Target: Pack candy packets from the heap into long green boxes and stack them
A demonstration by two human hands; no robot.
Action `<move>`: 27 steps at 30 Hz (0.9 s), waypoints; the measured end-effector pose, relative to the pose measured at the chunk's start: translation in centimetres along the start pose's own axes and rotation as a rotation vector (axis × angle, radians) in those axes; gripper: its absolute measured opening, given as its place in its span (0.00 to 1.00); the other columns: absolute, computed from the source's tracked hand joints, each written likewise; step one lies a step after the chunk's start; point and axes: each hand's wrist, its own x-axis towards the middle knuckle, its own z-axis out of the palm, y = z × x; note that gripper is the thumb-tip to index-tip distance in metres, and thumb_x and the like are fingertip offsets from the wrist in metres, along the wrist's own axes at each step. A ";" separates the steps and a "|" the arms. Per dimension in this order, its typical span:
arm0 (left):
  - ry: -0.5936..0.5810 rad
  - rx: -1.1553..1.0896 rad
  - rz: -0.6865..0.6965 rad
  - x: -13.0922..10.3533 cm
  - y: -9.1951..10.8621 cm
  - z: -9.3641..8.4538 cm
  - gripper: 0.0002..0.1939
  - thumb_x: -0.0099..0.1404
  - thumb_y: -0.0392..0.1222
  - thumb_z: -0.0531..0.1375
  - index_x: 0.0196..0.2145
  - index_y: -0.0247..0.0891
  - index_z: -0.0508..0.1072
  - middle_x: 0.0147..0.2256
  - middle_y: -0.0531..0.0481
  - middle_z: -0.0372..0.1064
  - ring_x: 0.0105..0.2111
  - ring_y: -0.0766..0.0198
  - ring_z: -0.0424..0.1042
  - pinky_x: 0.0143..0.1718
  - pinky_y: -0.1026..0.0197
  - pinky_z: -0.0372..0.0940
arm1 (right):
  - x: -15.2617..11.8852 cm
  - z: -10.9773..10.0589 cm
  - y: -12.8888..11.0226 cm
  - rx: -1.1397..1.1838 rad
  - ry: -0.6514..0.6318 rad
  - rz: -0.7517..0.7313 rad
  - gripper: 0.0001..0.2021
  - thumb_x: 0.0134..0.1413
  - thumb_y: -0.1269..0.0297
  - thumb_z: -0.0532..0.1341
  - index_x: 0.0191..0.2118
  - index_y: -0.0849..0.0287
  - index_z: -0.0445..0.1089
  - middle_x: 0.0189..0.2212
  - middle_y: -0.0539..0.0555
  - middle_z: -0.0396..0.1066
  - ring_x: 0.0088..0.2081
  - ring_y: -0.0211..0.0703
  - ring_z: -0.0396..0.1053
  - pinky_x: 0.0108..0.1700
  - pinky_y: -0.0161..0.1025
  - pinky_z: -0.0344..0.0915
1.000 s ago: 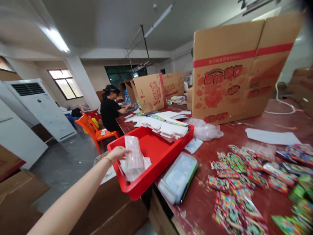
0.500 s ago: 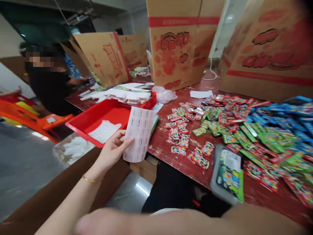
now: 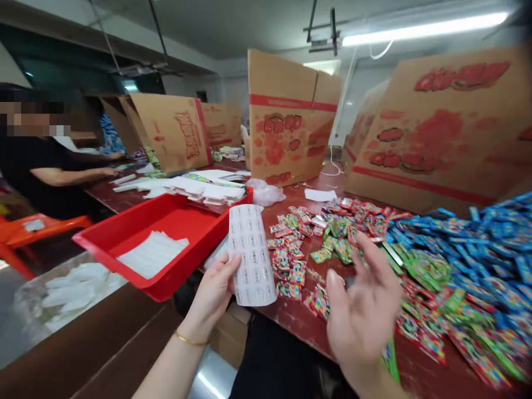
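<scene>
Raised since the earlier frame, the right hand spreads its fingers above the near edge of the desk, while the left hand pinches the printed sheet just beside the red tray.

Sheet print illegible; blue packets cut off.

Red plastic tray, semi-glossy; brown cardbd boxes, matt.
</scene>
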 end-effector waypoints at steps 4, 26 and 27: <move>-0.108 0.048 -0.048 -0.9 -1.3 2.4 0.20 0.57 0.43 0.66 0.46 0.37 0.70 0.42 0.43 0.74 0.43 0.53 0.73 0.40 0.61 0.70 | 0.4 0.5 2.3 0.381 -0.111 0.618 0.32 0.46 0.56 0.66 0.54 0.53 0.51 0.55 0.63 0.61 0.57 0.53 0.59 0.58 0.56 0.55; -0.067 0.687 0.022 -1.9 -1.3 2.9 0.31 0.41 0.42 0.73 0.46 0.42 0.74 0.34 0.52 0.75 0.34 0.54 0.73 0.34 0.61 0.71 | 0.7 -0.2 4.6 0.383 -0.497 0.657 0.22 0.35 0.65 0.72 0.42 0.54 0.72 0.39 0.51 0.74 0.37 0.43 0.73 0.38 0.38 0.72; -0.055 0.730 0.035 -1.8 -1.4 2.7 0.32 0.41 0.43 0.73 0.46 0.43 0.74 0.31 0.53 0.74 0.30 0.56 0.72 0.30 0.62 0.70 | 0.6 -0.2 4.7 0.354 -0.491 0.658 0.20 0.34 0.64 0.72 0.40 0.55 0.73 0.37 0.51 0.74 0.35 0.42 0.73 0.36 0.38 0.72</move>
